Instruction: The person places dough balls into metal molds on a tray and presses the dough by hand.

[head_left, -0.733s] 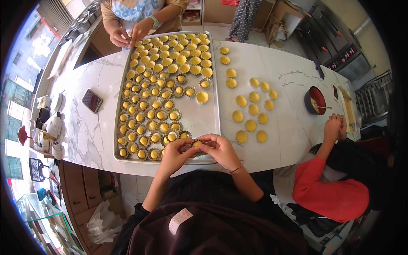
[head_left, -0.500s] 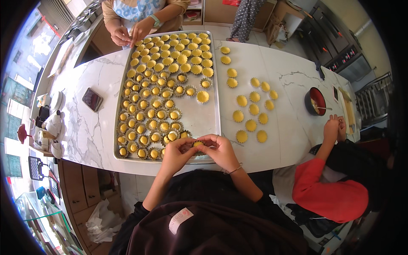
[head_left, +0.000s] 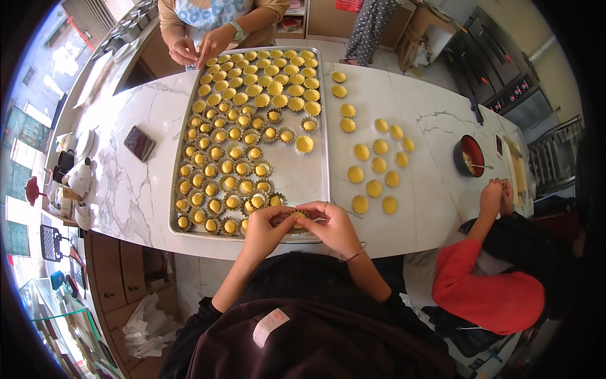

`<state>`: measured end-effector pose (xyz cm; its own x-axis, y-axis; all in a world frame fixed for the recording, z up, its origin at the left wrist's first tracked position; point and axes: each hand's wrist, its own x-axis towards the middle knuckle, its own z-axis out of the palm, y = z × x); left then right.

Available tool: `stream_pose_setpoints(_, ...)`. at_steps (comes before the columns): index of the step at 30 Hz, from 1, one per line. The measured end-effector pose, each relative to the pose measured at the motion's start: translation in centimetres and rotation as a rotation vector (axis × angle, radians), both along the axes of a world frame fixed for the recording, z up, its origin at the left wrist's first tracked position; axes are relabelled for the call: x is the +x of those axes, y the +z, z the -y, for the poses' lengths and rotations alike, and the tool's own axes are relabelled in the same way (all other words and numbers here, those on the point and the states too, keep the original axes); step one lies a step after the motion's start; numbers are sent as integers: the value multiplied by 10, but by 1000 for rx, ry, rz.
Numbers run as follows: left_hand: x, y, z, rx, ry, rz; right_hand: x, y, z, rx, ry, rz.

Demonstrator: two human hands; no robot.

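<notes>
Over the near edge of a large metal baking tray (head_left: 302, 170), my left hand (head_left: 266, 228) and my right hand (head_left: 334, 227) meet, both pinching one small yellow pastry (head_left: 297, 217) between the fingertips. The tray holds several rows of yellow pastries in fluted paper cups (head_left: 235, 169) on its left and far parts. One lone flat yellow round (head_left: 305, 144) lies on the tray's bare right side.
Several flat yellow rounds (head_left: 374, 165) lie loose on the white marble counter (head_left: 126, 189) right of the tray. A red bowl with a spoon (head_left: 471, 155) stands farther right. A dark phone (head_left: 139, 143) lies left. Another person's hands (head_left: 197, 48) work at the tray's far end; a person in red (head_left: 489, 284) sits at my right.
</notes>
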<state>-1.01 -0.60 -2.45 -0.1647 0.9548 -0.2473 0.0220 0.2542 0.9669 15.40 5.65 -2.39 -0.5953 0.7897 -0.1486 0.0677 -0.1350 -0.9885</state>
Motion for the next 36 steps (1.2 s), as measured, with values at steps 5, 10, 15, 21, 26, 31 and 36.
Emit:
stream_pose_setpoints(5, 14, 8, 1, 45, 122, 123, -5, -14, 1, 102, -132, 23)
stream_pose_setpoints(10, 7, 1, 2, 101, 41, -149, -4, -5, 2, 105, -106, 37)
stream_pose_setpoints(15, 9, 12, 1, 61, 23, -145, -4, -12, 2, 123, -146, 19)
stream_pose_setpoints(21, 3, 11, 0, 161, 26, -300, -5, -1, 5, 77, -121, 19)
stream_pose_setpoints(26, 8, 17, -1, 193, 9, -304, -5, -9, 4, 154, -152, 45)
stream_pose_setpoints(31, 5, 13, 0, 235, 8, -377, -7, 0, 6, 102, -147, -8)
stream_pose_setpoints(36, 10, 24, -2, 278, 37, -395, -6, -7, 7, 104, -162, 15)
